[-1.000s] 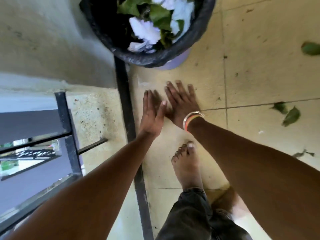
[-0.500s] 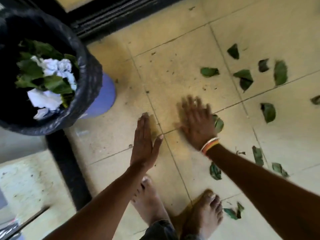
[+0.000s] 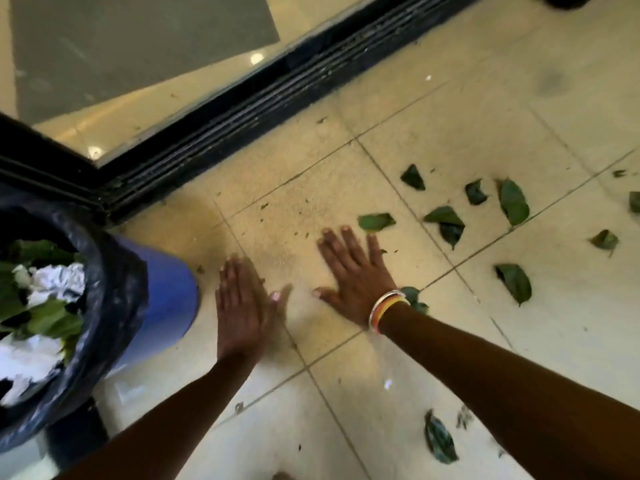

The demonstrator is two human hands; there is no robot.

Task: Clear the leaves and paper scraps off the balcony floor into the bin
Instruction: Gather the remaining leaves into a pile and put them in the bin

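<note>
Loose green leaves lie on the tiled balcony floor, nearly all on the far and outer side of the right hand. Nearest leaf sits just past the little fingertip, long axis crosswise, tip pointing away from both hands; contact with the finger cannot be judged. Long leaf, further out on the same side, runs lengthwise away from the person, narrow end nearer. Broad leaf, level with the right wrist and well apart from it, lies on a diagonal, point toward the person and outward. One leaf is partly hidden by the right wrist. Dark leaf lies on the near side of the right forearm, long axis roughly parallel to the arm. Right hand: palm down, fingers straight and spread, thumb out, low over the tile, grasping nothing; bangles at the wrist. Left hand: palm down, fingers straight and held together, thumb apart, also holding nothing; whether either palm presses the floor cannot be told. The hands are near each other, not touching. Bin, blue with a black liner, stands just outside the left hand, with leaves and crumpled white paper inside. Dark door track runs across beyond both sets of fingertips.
</note>
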